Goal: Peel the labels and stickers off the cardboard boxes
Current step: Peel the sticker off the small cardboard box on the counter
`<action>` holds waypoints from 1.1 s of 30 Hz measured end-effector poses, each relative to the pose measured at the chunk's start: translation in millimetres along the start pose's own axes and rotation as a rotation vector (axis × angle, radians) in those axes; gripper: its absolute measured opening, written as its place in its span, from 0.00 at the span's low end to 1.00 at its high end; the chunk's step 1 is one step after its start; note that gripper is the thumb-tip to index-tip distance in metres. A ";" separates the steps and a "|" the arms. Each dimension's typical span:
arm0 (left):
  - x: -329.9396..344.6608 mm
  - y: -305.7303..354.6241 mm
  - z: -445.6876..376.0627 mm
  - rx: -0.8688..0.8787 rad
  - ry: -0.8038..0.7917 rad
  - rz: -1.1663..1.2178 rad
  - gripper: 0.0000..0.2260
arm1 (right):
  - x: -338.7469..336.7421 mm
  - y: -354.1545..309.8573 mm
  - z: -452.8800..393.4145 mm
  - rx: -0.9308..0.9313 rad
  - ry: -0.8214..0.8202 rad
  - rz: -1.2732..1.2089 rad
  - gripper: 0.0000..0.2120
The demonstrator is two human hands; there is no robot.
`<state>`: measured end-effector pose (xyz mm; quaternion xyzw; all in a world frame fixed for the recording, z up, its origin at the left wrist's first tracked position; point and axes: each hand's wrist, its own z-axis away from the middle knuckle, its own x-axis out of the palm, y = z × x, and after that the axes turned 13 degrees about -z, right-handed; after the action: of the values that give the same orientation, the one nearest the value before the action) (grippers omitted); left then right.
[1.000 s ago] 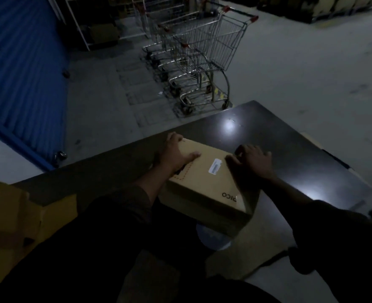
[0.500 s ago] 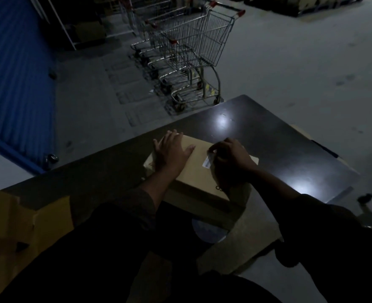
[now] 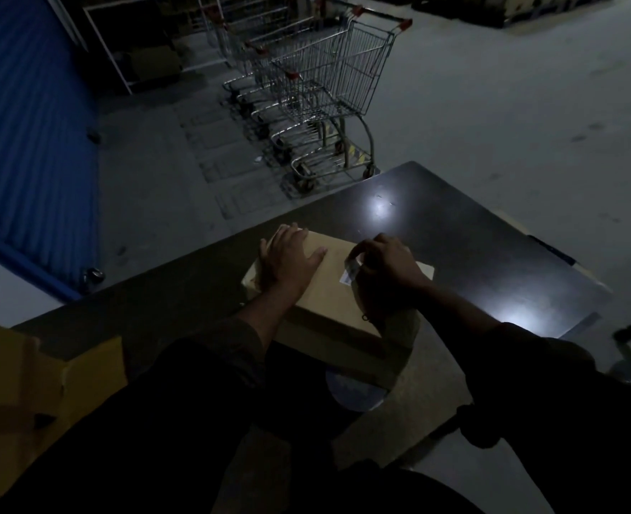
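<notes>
A flat brown cardboard box (image 3: 328, 294) lies on the dark table (image 3: 473, 250) in front of me. My left hand (image 3: 288, 259) rests flat on the box's far left part, fingers spread, pressing it down. My right hand (image 3: 384, 267) is on top of the box at its middle, with its fingertips pinched on a small white sticker (image 3: 351, 268). The sticker's upper end curls up off the cardboard while its lower end still lies on the box. My dark sleeves hide the near side of the box.
More cardboard boxes (image 3: 28, 372) sit at the near left. A flat sheet of cardboard (image 3: 410, 395) lies under the box's near edge. A row of nested shopping carts (image 3: 328, 87) stands beyond the table. A blue corrugated wall (image 3: 20, 124) runs along the left.
My right hand moved from the box's right edge onto the sticker and has lifted its upper end. My left hand stayed flat on the box. The view shifted slightly.
</notes>
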<state>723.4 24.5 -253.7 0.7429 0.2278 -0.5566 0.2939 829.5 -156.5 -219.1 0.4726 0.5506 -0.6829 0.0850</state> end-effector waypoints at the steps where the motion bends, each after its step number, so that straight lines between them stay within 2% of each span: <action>1: 0.1 -0.3 0.0 0.000 0.001 -0.005 0.24 | 0.4 -0.1 -0.5 0.000 -0.003 0.008 0.13; 19: -2.6 0.6 1.3 -0.008 -0.015 0.019 0.25 | 2.3 1.1 -11.8 0.016 -0.063 0.088 0.11; 23: -3.4 1.8 1.4 -0.011 -0.037 0.051 0.25 | 3.3 3.3 -9.9 0.003 -0.024 0.093 0.09; 27: -1.5 0.4 0.9 -0.012 -0.031 0.024 0.25 | 3.7 0.8 -8.8 0.026 -0.010 0.046 0.13; 33: -3.1 1.5 1.1 -0.011 -0.032 0.009 0.25 | 4.6 2.1 -8.6 0.007 -0.020 0.096 0.13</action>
<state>722.8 22.7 -250.7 0.7334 0.2228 -0.5658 0.3040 833.1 -148.3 -223.4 0.4919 0.5240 -0.6845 0.1219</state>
